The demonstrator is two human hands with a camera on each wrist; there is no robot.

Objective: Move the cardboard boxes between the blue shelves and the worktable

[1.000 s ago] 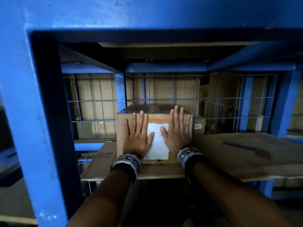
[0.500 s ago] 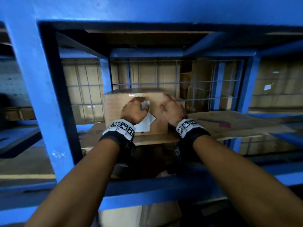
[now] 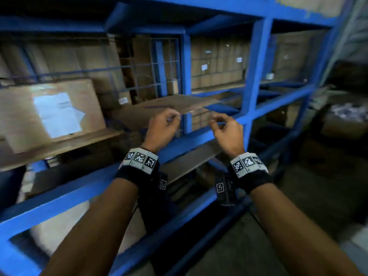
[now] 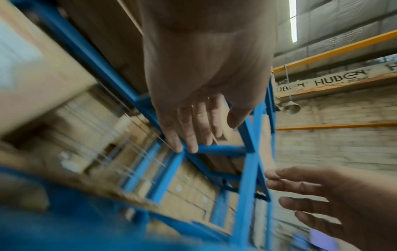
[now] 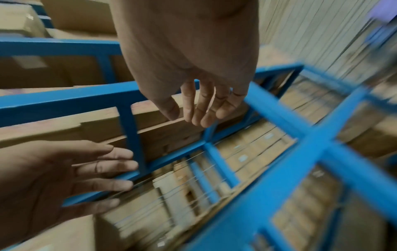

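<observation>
A cardboard box with a white paper label stands on a board inside the blue shelf, at the left of the head view. Both hands hang in the air to its right, clear of it. My left hand and my right hand hold nothing, their fingers loosely curled. In the left wrist view the left hand's fingers reach out relaxed before the blue frame. The right hand's fingers likewise hang loose and empty. The picture is blurred by motion.
A flat cardboard sheet lies on the shelf right of the box. Wire mesh backs the shelf, with several stacked boxes behind it. Blue rails cross low in front. Dark clutter stands at the far right.
Both hands have left the box's front face and drawn back to the right, their fingers now loosely curled. The view has swung right, so the box sits at the left.
</observation>
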